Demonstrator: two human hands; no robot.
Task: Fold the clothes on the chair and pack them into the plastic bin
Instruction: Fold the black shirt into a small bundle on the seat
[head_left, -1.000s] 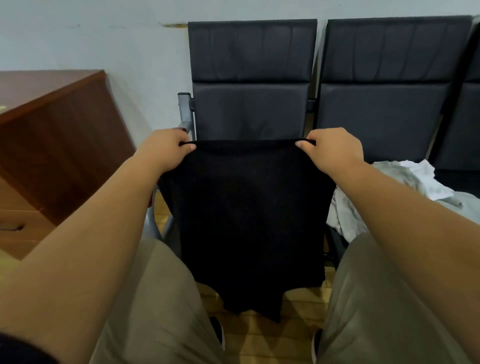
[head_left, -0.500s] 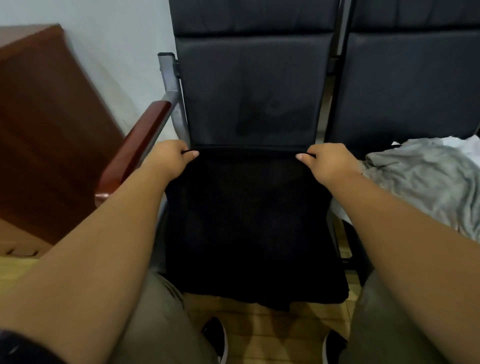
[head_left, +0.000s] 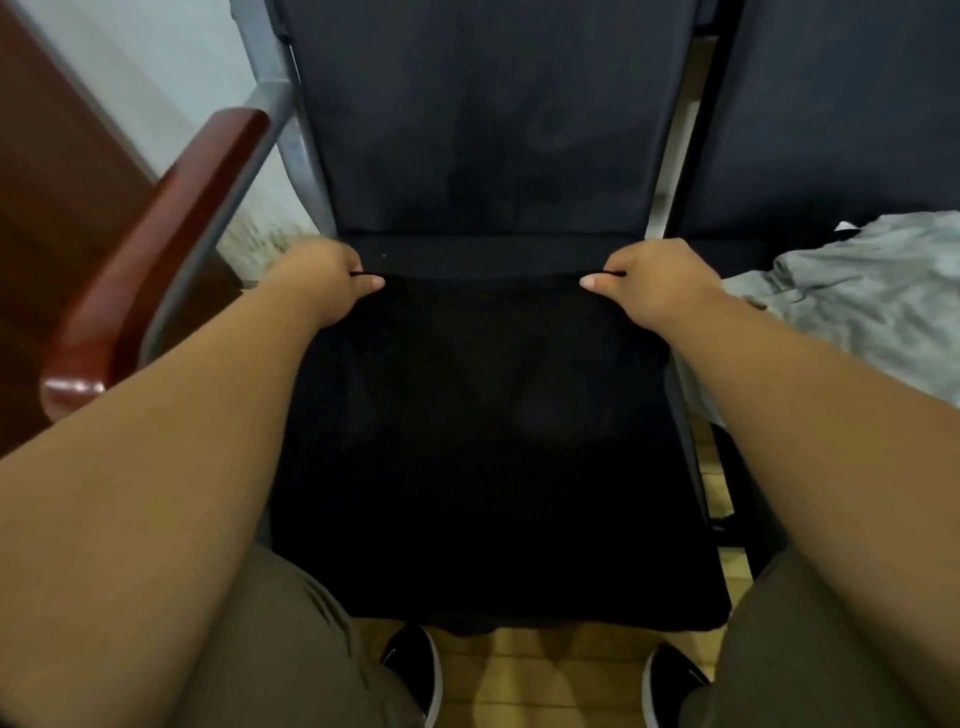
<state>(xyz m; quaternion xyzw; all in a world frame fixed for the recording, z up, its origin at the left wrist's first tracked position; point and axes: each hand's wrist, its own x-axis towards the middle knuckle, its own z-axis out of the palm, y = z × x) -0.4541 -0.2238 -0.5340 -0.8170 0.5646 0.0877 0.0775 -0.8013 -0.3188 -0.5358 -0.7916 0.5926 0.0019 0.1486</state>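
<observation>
A black garment (head_left: 483, 426) lies spread flat over the seat of the dark chair (head_left: 488, 130), its lower edge hanging just past the seat's front. My left hand (head_left: 324, 283) pinches its top left corner near the seat's back. My right hand (head_left: 657, 286) pinches the top right corner. A crumpled grey garment (head_left: 862, 296) lies on the neighbouring seat to the right. No plastic bin is in view.
The chair has a red-brown wooden armrest (head_left: 156, 249) on a grey metal frame at the left. A brown wooden cabinet (head_left: 47, 171) stands further left. A second dark chair (head_left: 841, 104) adjoins on the right. My legs and black shoes (head_left: 415, 670) are below, on a yellowish floor.
Both hands have lowered the black garment from hanging in the air down onto the chair seat, where it now lies flat. My view has tilted down and moved closer.
</observation>
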